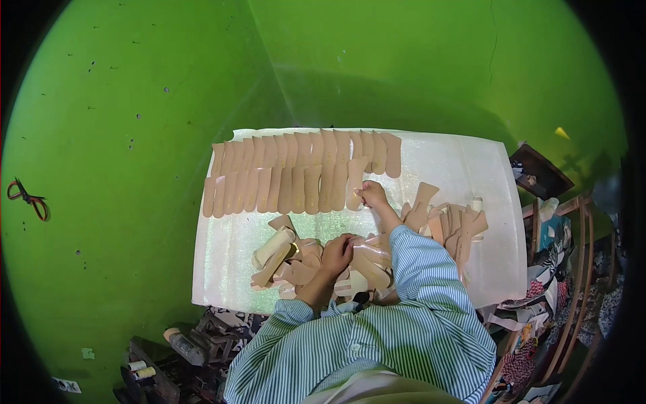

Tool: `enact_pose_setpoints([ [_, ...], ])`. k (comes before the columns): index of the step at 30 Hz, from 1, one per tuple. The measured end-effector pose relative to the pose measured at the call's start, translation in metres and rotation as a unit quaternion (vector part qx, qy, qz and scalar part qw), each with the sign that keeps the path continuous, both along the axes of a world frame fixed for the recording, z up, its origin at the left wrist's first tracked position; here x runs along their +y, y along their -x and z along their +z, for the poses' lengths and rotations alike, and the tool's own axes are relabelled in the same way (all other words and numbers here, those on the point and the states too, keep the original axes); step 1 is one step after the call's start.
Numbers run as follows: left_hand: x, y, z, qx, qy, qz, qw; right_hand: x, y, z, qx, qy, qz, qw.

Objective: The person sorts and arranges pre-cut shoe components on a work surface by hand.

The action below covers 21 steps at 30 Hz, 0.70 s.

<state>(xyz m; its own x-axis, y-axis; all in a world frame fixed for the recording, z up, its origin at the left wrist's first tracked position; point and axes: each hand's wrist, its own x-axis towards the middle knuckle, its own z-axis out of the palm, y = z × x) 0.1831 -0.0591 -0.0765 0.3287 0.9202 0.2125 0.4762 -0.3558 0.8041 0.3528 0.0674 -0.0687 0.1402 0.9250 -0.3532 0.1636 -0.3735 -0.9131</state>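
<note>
Two overlapping rows of tan insole-shaped pieces (289,188) lie across the back left of the white table (471,161). My right hand (373,194) pinches the edge of the tan piece (356,180) at the right end of the front row. Over the loose pile (306,256) near the table's front edge is my left hand (338,252), its fingers closed at a pale strip; whether it grips that strip is hard to tell. A second heap of tan pieces (454,225) lies to the right of my right forearm.
A rolled cream bundle (274,248) rests on the loose pile. Red-handled scissors (28,199) hang on the green wall at left. Wooden racks with cloth scraps (555,289) stand at right. A bottle (185,346) and thread spools (143,372) are at lower left.
</note>
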Motion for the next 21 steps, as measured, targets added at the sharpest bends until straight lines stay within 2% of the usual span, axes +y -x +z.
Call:
enact_pose_setpoints([
  [2,0.001,0.000,-0.002,-0.003,-0.004,-0.001,1.000,0.003,0.004,0.006,-0.080,0.045,0.007,0.996],
  [3,0.001,0.000,-0.003,-0.006,0.000,0.000,1.000,0.001,0.006,0.008,-0.080,0.046,0.008,0.996],
  [5,0.001,0.000,0.002,-0.008,0.008,-0.001,1.000,-0.006,0.012,0.017,-0.344,-0.034,0.018,0.938],
  [8,0.005,-0.001,0.000,-0.044,0.082,-0.019,0.996,-0.014,0.016,0.033,-0.398,0.020,0.013,0.917],
  [12,0.015,0.000,-0.026,-0.205,0.221,-0.056,0.952,-0.047,0.005,0.032,-0.364,-0.033,0.028,0.930],
  [13,0.015,0.000,-0.006,-0.180,0.213,-0.022,0.960,-0.057,0.000,0.028,-0.245,-0.047,0.114,0.962],
  [14,0.020,0.001,-0.006,-0.157,0.193,-0.010,0.969,-0.066,-0.004,0.027,-0.122,-0.061,0.194,0.972],
  [15,0.023,0.001,-0.005,-0.158,0.173,-0.008,0.972,-0.074,-0.008,0.026,-0.106,-0.033,0.288,0.951],
  [17,0.025,-0.001,0.005,-0.158,0.152,-0.010,0.976,-0.091,-0.009,0.027,-0.118,-0.030,0.322,0.939],
  [18,0.027,-0.001,0.012,-0.194,0.190,0.000,0.962,-0.096,-0.009,0.028,-0.128,-0.031,0.359,0.924],
  [20,0.026,-0.001,0.020,-0.228,0.223,0.009,0.948,-0.097,-0.012,0.023,-0.103,-0.034,0.355,0.929],
  [21,0.025,-0.001,0.025,-0.245,0.244,0.005,0.938,-0.099,-0.014,0.021,-0.031,-0.029,0.311,0.949],
])
